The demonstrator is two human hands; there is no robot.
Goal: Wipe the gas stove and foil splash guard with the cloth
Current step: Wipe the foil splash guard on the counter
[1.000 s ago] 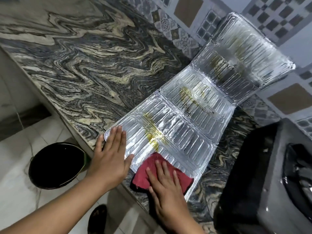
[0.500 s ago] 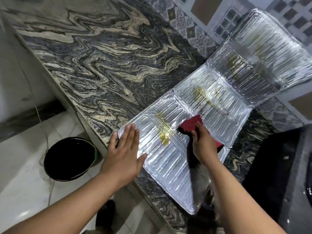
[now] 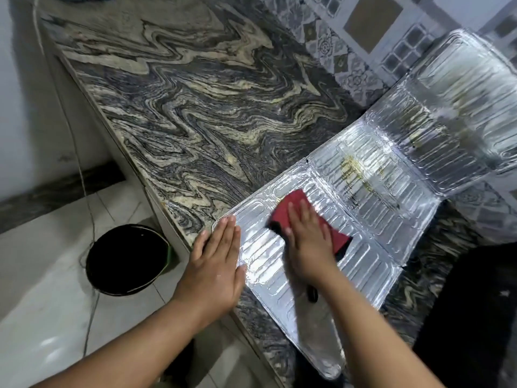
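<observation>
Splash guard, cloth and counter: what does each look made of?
Splash guard: thin embossed aluminium foil by its look, mirror-bright, with pressed ribs and fold seams. Cloth: soft red fabric, matte, with a darker underside showing; fibre cannot be told. Counter: polished stone, probably granite or marble, with wavy grey and cream veins and a slight sheen.
</observation>
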